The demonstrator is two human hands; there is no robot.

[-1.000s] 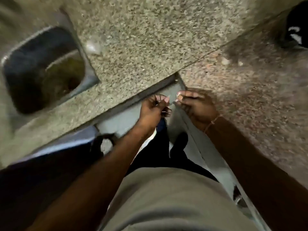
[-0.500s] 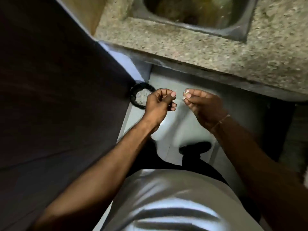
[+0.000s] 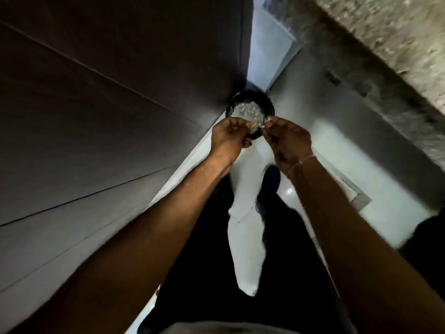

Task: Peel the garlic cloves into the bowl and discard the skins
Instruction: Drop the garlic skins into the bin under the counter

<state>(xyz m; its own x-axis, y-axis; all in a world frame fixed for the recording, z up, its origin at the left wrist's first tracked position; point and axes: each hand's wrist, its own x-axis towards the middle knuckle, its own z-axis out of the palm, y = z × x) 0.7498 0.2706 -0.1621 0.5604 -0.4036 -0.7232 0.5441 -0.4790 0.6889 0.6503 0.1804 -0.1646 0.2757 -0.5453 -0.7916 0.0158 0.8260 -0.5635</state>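
Above the black bin [image 3: 250, 109], left hand [image 3: 227, 137] and right hand [image 3: 287, 141], each grip pinching garlic skins [image 3: 329, 126].

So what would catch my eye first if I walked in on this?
Two bare hands meet mid-frame: the left hand and right hand pinch small pale scraps, probably garlic skin, between their fingertips. Just beyond them a round black bin with pale scraps inside stands on the white floor, against a dark cabinet wall on the left.
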